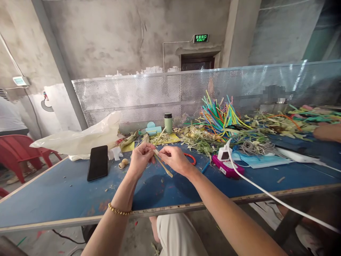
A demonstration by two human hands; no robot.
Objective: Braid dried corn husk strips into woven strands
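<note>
Left hand (143, 156), right hand (174, 159): fingertips pinched nearly closed on a thin pale strip (165, 169) above the counter (160, 193). Likely risk: uneven pull splits the strip.

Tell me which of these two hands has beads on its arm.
The left hand: a bracelet of golden beads circles the forearm behind it. The right hand, also at the pale strip, has a bare forearm.
</note>
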